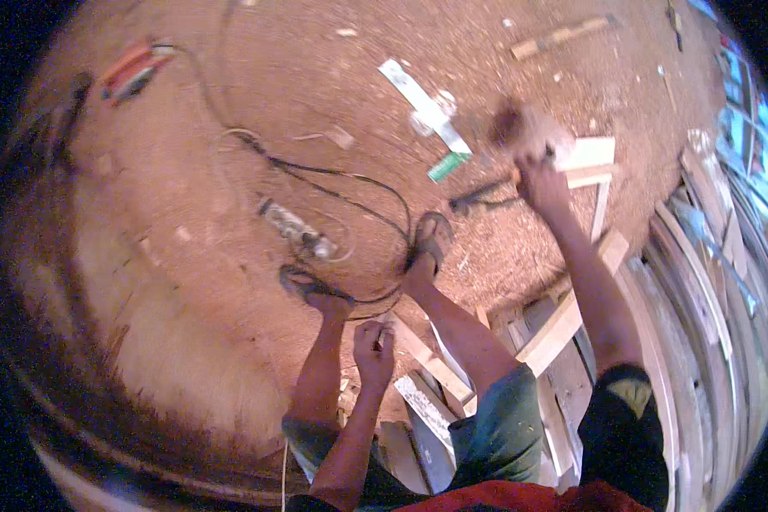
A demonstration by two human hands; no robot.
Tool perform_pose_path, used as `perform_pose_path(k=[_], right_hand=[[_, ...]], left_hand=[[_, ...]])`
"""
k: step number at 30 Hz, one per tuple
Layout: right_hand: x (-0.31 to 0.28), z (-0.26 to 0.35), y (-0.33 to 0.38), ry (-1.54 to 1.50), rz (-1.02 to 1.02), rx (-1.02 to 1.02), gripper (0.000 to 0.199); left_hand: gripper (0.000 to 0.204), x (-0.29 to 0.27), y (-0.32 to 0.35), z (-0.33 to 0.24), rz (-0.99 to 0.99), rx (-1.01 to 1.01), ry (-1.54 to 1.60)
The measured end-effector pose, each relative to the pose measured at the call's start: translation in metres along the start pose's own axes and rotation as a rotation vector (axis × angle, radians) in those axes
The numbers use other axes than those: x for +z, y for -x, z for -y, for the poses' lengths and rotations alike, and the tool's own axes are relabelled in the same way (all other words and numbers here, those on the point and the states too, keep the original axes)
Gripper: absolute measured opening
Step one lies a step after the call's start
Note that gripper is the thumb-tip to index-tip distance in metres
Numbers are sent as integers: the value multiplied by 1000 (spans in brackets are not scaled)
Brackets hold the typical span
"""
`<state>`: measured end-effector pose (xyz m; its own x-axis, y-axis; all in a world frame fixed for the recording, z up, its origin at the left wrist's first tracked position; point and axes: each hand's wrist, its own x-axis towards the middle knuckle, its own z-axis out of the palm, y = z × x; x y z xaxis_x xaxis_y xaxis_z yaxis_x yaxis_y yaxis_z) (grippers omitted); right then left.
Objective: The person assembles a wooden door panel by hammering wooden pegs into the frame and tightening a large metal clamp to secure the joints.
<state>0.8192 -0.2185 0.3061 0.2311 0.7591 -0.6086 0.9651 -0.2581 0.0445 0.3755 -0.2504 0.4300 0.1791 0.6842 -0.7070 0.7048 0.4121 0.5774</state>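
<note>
My right hand [539, 175] reaches forward over the ground, its fingers curled. Just beyond its fingers is a brownish, motion-smeared shape [512, 126] that I cannot make out. Right beside that hand lie pale wooden pieces [593, 154] joined at an angle, and a dark, long object [482, 196] rests to its left. My left hand [374, 344] hangs low between my legs with the fingers closed; anything inside it is hidden. A narrow wooden strip [427, 354] runs close to its right.
Planks [687, 299] are piled along the right. A black cable [341, 173] loops over the dusty ground around my feet, near a greyish block-like device [294, 226]. Farther off lie a red power tool [136, 72], a white strip [422, 102] and a green piece [448, 166].
</note>
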Motion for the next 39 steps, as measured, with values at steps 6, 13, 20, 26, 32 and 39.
perform_pose_path(k=[6, 13, 20, 26, 32, 39], right_hand=[[-101, 92, 197, -92, 225, -152, 24], [-275, 211, 358, -195, 80, -337, 31], [-443, 349, 440, -135, -88, -559, 18], [-599, 486, 485, -355, -252, -733, 39], [-744, 635, 496, -594, -576, -1162, 26], [-804, 731, 489, -450, -823, -1362, 24]], left_hand=[[42, -100, 65, -146, -29, 471, -290], [51, -271, 178, -236, 304, 440, -602], [41, -424, 327, -198, 512, 321, 64], [27, -477, 431, -90, 114, 162, 658], [26, -494, 493, -31, -430, 113, 956], [27, -487, 515, -28, -738, -166, 1151]])
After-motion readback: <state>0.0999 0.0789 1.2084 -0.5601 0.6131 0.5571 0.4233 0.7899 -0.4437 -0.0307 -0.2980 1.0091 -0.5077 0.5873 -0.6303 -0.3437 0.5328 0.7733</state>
